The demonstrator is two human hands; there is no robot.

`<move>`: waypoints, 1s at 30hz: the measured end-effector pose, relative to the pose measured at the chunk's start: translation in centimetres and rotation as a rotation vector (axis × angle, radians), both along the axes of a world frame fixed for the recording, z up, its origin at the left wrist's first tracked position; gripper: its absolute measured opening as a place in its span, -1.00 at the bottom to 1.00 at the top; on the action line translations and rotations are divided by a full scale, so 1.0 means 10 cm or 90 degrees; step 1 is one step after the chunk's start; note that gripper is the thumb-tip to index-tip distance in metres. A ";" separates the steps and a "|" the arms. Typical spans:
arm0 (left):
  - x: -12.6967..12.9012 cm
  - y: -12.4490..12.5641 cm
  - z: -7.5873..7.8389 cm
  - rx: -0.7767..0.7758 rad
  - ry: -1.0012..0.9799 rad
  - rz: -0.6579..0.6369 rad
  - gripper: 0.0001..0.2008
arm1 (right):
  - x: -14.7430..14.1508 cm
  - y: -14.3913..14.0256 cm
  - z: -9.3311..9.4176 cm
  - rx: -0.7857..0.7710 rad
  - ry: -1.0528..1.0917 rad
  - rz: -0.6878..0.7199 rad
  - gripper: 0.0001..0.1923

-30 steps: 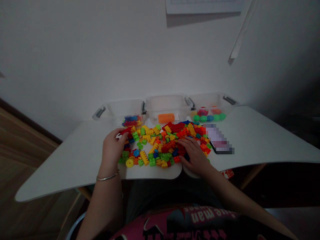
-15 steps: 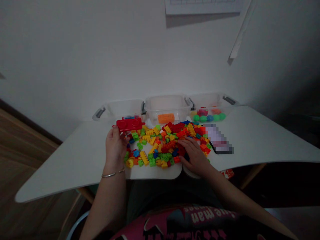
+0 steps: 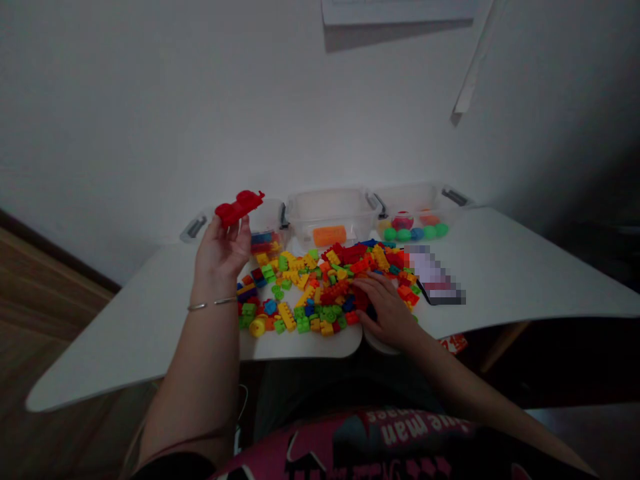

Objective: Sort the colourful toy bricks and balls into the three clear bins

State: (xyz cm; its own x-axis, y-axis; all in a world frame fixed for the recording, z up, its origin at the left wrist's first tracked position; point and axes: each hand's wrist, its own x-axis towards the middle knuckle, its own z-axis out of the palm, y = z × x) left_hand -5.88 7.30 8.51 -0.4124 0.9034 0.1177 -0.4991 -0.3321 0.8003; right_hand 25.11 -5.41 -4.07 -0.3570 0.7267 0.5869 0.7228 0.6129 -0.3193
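My left hand [image 3: 220,253] is raised above the white table [image 3: 145,320] and grips a long red block piece [image 3: 239,207], held up in front of the left clear bin [image 3: 270,223]. A heap of red, yellow, green, orange and blue building blocks [image 3: 320,287] covers the table's middle. On the heap's right side rests my right hand [image 3: 385,310], palm down, fingers spread over the blocks. A thin bangle circles my left wrist.
Three clear plastic bins stand along the wall: the left one holds blocks, the middle bin [image 3: 333,217] an orange piece, the right bin [image 3: 425,210] coloured balls. A blurred flat object [image 3: 435,277] lies right of the heap. The table's front edge has a curved cut-out.
My left hand took the long red piece from the heap's left edge and lifted it up and leftward, tilting it. My right hand stayed on the blocks.
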 end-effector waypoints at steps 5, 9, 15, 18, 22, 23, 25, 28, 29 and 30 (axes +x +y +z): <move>0.01 0.16 -0.01 -0.079 -0.017 -0.052 -0.74 | 0.00 0.00 0.00 -0.001 -0.002 0.001 -0.45; 0.05 0.15 -0.03 -0.092 -0.032 -0.033 -0.76 | -0.01 -0.01 0.01 -0.004 -0.005 0.000 -0.45; 0.07 0.08 -0.05 -0.113 -0.043 -0.052 -0.81 | -0.02 -0.01 0.02 -0.009 -0.002 -0.003 -0.44; 0.06 0.05 -0.05 -0.128 0.021 -0.065 -0.82 | -0.01 -0.01 0.01 -0.011 -0.002 -0.003 -0.43; 0.08 -0.04 -0.02 -0.102 0.090 -0.086 -0.84 | 0.00 0.00 0.01 -0.005 -0.006 0.000 -0.45; 0.10 -0.09 -0.01 -0.085 0.104 -0.086 -0.84 | 0.00 0.00 0.01 -0.004 -0.006 -0.001 -0.45; 0.15 -0.21 -0.01 -0.046 0.145 -0.069 -0.83 | -0.01 0.00 0.00 -0.007 -0.005 -0.003 -0.45; 0.23 -0.45 -0.10 -0.012 0.260 -0.037 -0.79 | -0.01 0.00 -0.01 -0.006 -0.007 -0.005 -0.41; 0.26 -0.55 -0.16 -0.008 0.310 -0.030 -0.76 | -0.02 0.00 -0.01 -0.004 -0.009 -0.005 -0.40; 0.27 -0.65 -0.23 -0.004 0.374 -0.011 -0.75 | -0.02 0.00 -0.01 -0.002 -0.010 -0.005 -0.39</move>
State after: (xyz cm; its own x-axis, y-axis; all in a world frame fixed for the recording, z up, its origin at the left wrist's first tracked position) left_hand -3.18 0.82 6.17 -0.2642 0.9111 0.3164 0.0235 -0.3219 0.9465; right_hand 24.92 -5.46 -4.18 -0.3603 0.7311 0.5794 0.7328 0.6061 -0.3092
